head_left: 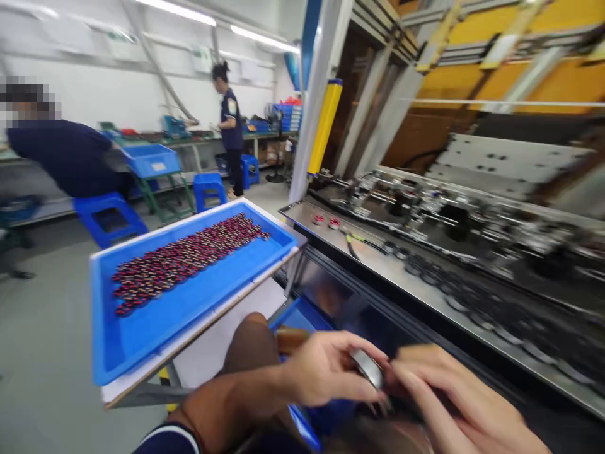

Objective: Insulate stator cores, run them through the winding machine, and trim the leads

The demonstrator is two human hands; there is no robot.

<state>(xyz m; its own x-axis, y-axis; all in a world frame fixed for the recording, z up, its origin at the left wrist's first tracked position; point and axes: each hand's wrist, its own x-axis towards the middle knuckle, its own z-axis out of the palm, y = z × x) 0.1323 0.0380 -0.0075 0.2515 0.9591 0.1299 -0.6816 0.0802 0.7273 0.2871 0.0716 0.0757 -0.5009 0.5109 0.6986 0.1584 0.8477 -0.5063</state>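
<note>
Low in the view, my left hand point(326, 369) pinches a small grey metal ring-shaped part point(368, 367) between thumb and fingers. My right hand point(449, 391) meets it from the right, fingers curled against the same part; motion blur hides the exact grip. Both hands hover over a blue bin point(302, 318) by my knee. To the left, a shallow blue tray point(142, 334) holds several dark red and black small parts point(184, 258) in rows.
A long metal machine bench point(425, 277) with fixtures, two red buttons point(326, 221) and dark round parts runs along the right. A yellow post point(325, 126) stands behind it. Two people in dark shirts work at the back left, among blue stools point(208, 189) and bins.
</note>
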